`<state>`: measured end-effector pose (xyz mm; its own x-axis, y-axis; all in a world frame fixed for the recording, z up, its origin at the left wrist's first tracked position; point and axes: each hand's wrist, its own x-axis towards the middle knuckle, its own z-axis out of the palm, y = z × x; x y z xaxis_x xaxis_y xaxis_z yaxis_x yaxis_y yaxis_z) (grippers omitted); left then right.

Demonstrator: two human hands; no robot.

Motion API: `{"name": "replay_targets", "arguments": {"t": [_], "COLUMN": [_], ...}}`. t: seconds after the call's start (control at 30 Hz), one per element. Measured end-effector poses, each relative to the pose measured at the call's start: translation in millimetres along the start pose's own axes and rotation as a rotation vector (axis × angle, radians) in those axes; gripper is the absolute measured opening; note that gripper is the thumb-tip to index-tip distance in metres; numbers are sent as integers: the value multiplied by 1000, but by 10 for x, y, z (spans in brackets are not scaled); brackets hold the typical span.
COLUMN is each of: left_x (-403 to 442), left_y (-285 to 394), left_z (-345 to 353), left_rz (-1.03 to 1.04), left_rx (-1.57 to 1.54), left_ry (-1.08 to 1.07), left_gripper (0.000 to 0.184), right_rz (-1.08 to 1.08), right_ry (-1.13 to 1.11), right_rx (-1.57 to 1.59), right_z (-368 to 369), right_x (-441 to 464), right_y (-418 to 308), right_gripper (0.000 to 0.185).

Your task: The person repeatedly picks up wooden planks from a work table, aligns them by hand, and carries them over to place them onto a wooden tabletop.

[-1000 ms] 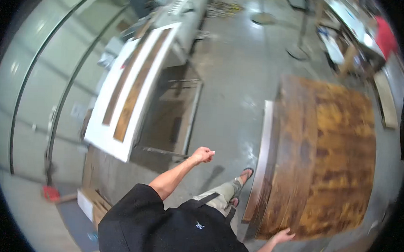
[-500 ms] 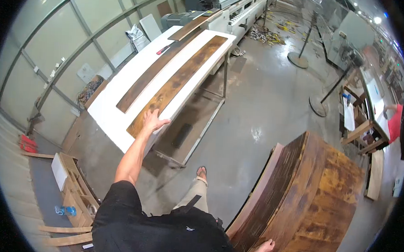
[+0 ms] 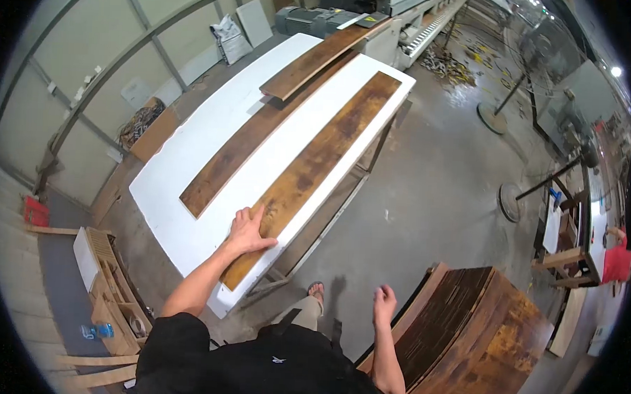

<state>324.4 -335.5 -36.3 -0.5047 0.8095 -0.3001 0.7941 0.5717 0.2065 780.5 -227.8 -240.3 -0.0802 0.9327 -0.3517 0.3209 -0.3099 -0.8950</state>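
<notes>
Spreading a left hand over a mottled plank

At the left edge of the frame, showing a red object beside a pale wall, then, at lower left, a blue bottle and a wooden case. Further right, spanning the left-centre with a white tabletop. Bearing there a dark plank, looking fairly even in its brown, and, overlapping its far part at upper centre, a raised plank reaching up to a machine.

Bearing the mottled plank along the tabletop's right side, running from just left of lower centre to the upper centre-right. Looking long, narrow and square-ended, mixing golden brown with dark cloudy blotches, turning yellower at the near end and browner at the far one.

Resting the left hand near that near end, fanning the fingers across the wood and stretching the thumb toward the right edge.

Holding the right hand up at lower centre-right, curling the fingers inward; not being able to tell whether pressing together or staying slightly apart.

Filling the lower right with a stack of planks, showing dark, streaked edges and a blotchy brown top. Ending at the right edge with a person in red near a bench.
</notes>
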Motion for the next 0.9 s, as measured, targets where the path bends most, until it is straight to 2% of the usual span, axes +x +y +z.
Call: {"name": "replay_targets", "arguments": {"t": [0.03, 0.13, 0.2, 0.3, 0.4, 0.5, 0.6, 0.63, 0.73, 0.9], "left_x": [35, 802, 1460, 2331, 3011, 3393, 3444, 3414, 2989, 1368], "left_y": [-40, -435, -636, -631, -568, -661, -696, -704, -506, -268], "left_z": [-109, -251, -618, -1166, -1508, -1496, -1570, -1530, -1249, -839], "left_rz": [80, 10, 41, -77, -134, -139, -153, -113, -35, -40], "left_rx": [-87, -122, -105, -72, -16, 15, 12, 43, -16, -76], "left_ry": [23, 345, 505, 455, 308, 192, 228, 296, 368, 360], "left_gripper": [112, 106, 102, 111, 127, 133, 128, 120, 116, 113], "right_rz": [-53, -96, -116, -141, -183, -33, 95, 120, 154, 29], "right_ry": [-71, -288, -383, -524, -563, -478, -374, -342, -296, -365], "right_rx": [-4, -45, -47, -131, -257, -134, -226, -211, -175, -139], "right_z": [293, 1105, 1521, 1782, 1722, 1448, 1110, 1048, 944, 1229], "right_x": [51, 179, 116, -53, -100, -152, -90, -41, 95, 491], "right_y": [-405, -1126, -1465, -1849, -1726, -1448, -1082, -991, -900, -1431], "right_gripper": [42, 48, 49, 46, 42, 35, 32, 32, 31, 34]}}
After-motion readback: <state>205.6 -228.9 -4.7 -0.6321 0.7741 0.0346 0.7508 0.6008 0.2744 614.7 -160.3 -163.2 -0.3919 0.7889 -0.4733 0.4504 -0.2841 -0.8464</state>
